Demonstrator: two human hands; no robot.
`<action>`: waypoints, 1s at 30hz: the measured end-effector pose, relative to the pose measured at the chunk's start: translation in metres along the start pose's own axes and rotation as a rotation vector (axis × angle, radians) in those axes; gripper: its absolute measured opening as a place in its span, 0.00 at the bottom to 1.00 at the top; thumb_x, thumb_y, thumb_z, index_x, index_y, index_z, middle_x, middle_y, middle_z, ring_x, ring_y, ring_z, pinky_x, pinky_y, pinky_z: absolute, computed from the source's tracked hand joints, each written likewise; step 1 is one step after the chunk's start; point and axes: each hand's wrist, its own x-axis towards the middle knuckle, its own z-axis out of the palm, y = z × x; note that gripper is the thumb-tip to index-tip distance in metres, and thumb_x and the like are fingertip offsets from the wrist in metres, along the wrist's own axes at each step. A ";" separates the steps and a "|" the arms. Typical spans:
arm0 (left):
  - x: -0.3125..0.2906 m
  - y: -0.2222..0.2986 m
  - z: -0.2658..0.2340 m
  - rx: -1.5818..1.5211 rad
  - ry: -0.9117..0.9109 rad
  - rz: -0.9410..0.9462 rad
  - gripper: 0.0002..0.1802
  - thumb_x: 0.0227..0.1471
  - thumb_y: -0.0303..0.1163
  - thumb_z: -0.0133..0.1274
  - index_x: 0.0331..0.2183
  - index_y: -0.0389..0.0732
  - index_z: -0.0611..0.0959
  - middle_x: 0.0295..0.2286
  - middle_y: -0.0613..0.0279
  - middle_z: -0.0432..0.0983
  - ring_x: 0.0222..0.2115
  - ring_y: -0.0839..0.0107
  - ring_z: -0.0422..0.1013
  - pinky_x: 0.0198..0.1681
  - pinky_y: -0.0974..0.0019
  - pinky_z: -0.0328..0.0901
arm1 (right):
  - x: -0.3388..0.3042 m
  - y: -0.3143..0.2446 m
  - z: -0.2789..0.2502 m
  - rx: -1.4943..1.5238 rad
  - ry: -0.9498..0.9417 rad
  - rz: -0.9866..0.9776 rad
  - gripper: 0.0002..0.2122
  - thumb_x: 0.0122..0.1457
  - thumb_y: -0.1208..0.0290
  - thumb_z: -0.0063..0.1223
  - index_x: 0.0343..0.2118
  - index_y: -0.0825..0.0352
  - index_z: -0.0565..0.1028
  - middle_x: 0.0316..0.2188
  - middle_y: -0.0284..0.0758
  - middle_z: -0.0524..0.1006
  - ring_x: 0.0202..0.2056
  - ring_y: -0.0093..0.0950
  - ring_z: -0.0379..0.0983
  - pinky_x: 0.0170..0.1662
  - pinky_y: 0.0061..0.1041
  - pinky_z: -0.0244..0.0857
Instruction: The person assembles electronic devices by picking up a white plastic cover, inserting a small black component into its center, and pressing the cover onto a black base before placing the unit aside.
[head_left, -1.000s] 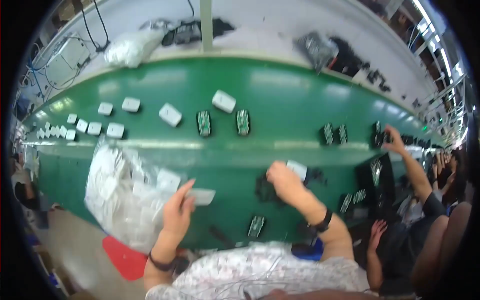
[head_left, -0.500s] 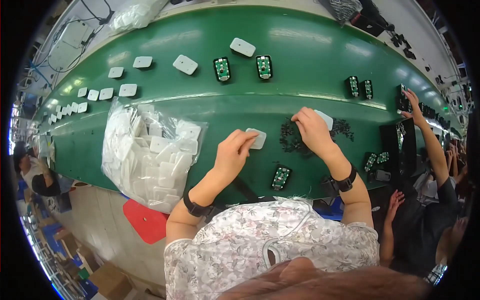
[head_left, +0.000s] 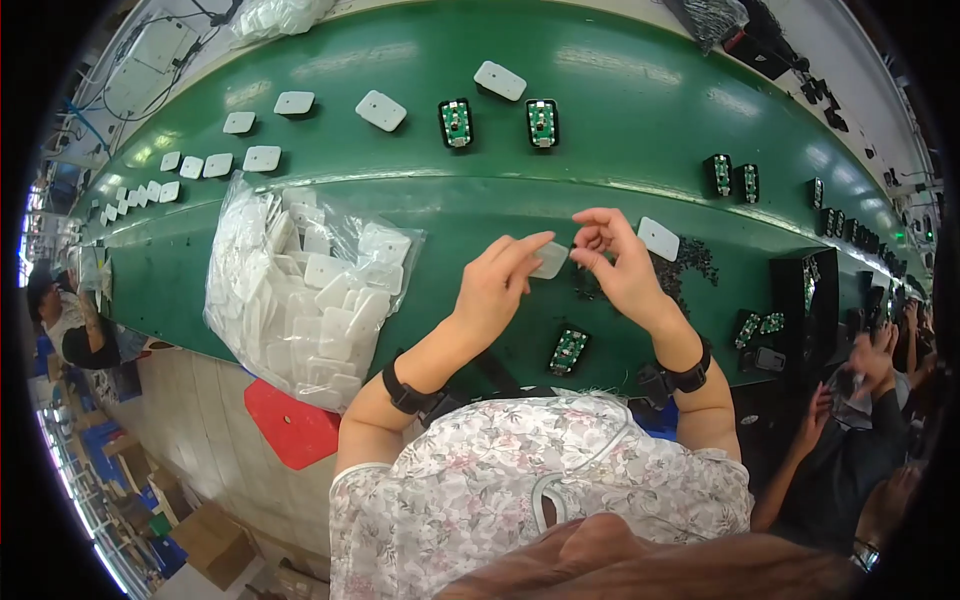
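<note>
My left hand (head_left: 495,288) pinches a translucent white rectangular cover (head_left: 550,262) by its edge, just above the table. Facing it, my right hand (head_left: 625,265) has curled fingers, with a small black part (head_left: 573,251) at the fingertips beside the cover. Another white cover (head_left: 659,240) lies right of that hand, against a loose pile of small black parts (head_left: 697,260). Some of the pile is hidden behind my right hand. Nearer to me sits a black housing with a green circuit board (head_left: 569,350).
At left, a clear bag of white covers (head_left: 300,320) lies on the green table (head_left: 480,205). White-covered units (head_left: 381,110) and open housings (head_left: 456,123) line the far side. A black box (head_left: 803,290) stands at right, near a co-worker's hands (head_left: 872,358).
My left hand has moved right with the cover. My right hand has lifted from the black parts and turned toward it. The co-worker's hand at right has drawn back from the far housings.
</note>
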 end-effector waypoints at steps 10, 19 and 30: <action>-0.003 -0.008 -0.005 0.178 0.094 0.217 0.12 0.47 0.17 0.53 0.36 0.40 0.80 0.25 0.59 0.70 0.19 0.64 0.70 0.20 0.67 0.65 | 0.008 -0.014 0.026 0.387 -0.067 0.163 0.13 0.54 0.81 0.54 0.43 0.70 0.69 0.32 0.31 0.72 0.33 0.17 0.69 0.36 0.16 0.64; -0.011 -0.003 -0.006 -0.112 0.153 -0.007 0.09 0.52 0.17 0.50 0.37 0.35 0.78 0.26 0.60 0.72 0.20 0.74 0.73 0.20 0.73 0.67 | 0.009 -0.019 0.033 0.175 -0.034 0.114 0.03 0.55 0.78 0.55 0.31 0.71 0.74 0.29 0.29 0.70 0.31 0.16 0.68 0.35 0.16 0.62; -0.020 -0.017 -0.009 -0.680 0.057 -0.293 0.11 0.55 0.20 0.48 0.42 0.28 0.72 0.37 0.58 0.72 0.37 0.69 0.74 0.43 0.69 0.70 | 0.011 -0.023 0.045 -0.287 0.065 -0.232 0.03 0.52 0.80 0.56 0.27 0.70 0.73 0.24 0.32 0.69 0.22 0.19 0.65 0.23 0.17 0.58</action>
